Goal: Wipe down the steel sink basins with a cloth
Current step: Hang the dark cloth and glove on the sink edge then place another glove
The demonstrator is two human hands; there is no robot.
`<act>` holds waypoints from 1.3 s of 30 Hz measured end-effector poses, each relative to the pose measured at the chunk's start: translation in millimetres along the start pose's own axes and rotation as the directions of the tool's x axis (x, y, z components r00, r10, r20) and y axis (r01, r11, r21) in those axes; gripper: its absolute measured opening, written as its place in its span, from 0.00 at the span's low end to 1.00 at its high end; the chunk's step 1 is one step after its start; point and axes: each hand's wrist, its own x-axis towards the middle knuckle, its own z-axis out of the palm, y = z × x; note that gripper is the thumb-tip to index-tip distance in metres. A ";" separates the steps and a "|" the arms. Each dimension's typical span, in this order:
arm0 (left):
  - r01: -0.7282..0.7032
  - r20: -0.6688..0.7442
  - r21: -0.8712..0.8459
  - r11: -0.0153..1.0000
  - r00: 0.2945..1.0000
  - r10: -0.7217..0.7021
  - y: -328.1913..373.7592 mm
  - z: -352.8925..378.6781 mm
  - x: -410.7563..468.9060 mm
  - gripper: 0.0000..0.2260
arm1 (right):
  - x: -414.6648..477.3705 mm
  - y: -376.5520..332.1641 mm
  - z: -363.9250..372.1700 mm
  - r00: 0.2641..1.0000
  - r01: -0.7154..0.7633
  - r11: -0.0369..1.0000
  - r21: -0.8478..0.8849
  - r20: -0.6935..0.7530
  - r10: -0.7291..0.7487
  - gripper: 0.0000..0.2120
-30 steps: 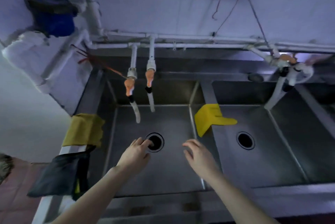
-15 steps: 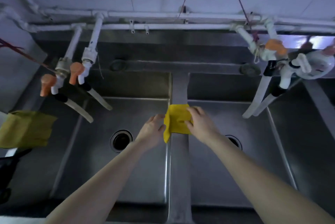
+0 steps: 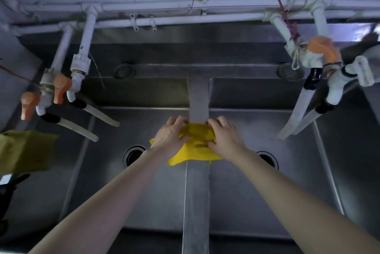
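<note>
A yellow cloth [image 3: 195, 147] lies bunched on the steel divider [image 3: 197, 192] between two sink basins. My left hand [image 3: 169, 136] grips the cloth's left side with curled fingers. My right hand [image 3: 224, 136] grips its right side, thumb tucked into the fabric. The left basin [image 3: 115, 181] has a round drain [image 3: 133, 155]. The right basin [image 3: 267, 192] has its drain [image 3: 268, 159] partly hidden behind my right forearm.
White taps with orange handles [image 3: 59, 91] hang over the left basin's back left, their spouts reaching into it. Another tap set [image 3: 322, 54] hangs at the right. An olive cloth [image 3: 24, 151] drapes over the left rim. White pipes [image 3: 174, 19] run along the wall.
Both hands have gone from hovering over the left basin to the divider, and both now grip the yellow cloth, which has become bunched up. The view has shifted right.
</note>
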 end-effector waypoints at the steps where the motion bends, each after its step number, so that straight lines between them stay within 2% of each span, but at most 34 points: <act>1: -0.017 0.000 -0.003 1.000 1.000 0.017 -2.3 -5.7 -3.9 0.14 | -1.0 -1.9 -1.8 1.000 0.001 1.000 0.008 -0.005 -0.001 0.24; 3: -0.076 -0.009 -0.012 0.997 0.997 0.076 -8.1 -17.1 -13.5 0.13 | -4.0 -7.3 -5.6 0.999 -0.008 0.999 0.033 -0.034 0.009 0.15; 5: -0.132 -0.008 -0.002 0.991 0.991 0.132 -14.6 -29.0 -25.3 0.13 | -6.9 -16.2 -8.1 0.997 -0.002 1.000 0.024 -0.073 0.003 0.10; 11: -0.278 -0.035 0.131 0.952 0.958 0.285 -54.6 -75.1 -70.5 0.01 | -11.6 -75.8 -11.7 0.980 0.123 0.991 -0.046 -0.151 -0.128 0.07; 15: -0.353 -0.005 0.217 0.910 0.932 0.363 -106.1 -117.5 -113.8 0.03 | -20.3 -144.9 -6.3 0.955 0.223 0.968 -0.117 -0.171 -0.241 0.06; 18: -0.307 -0.027 0.226 0.924 0.947 0.321 -155.0 -152.4 -151.2 0.06 | -28.4 -206.4 8.8 0.947 0.275 0.957 -0.098 -0.142 -0.287 0.07; 23: -0.242 -0.052 0.242 0.940 0.964 0.262 -238.4 -214.6 -214.0 0.08 | -33.1 -310.7 50.5 0.947 0.309 0.948 0.076 -0.117 -0.300 0.04; 30: -0.148 -0.009 0.494 0.857 0.985 0.175 -332.1 -291.0 -265.4 0.10 | -16.8 -440.0 101.2 0.918 0.393 0.890 0.232 -0.038 -0.395 0.04; 36: -0.079 0.093 0.617 0.783 0.995 0.027 -393.3 -313.1 -248.5 0.11 | 14.9 -499.3 128.0 0.933 0.339 0.911 0.233 0.042 -0.358 0.06; 39: -0.070 0.091 0.621 0.780 0.996 0.016 -421.1 -307.3 -226.1 0.09 | 42.6 -508.1 144.8 0.957 0.264 0.938 0.225 0.061 -0.284 0.06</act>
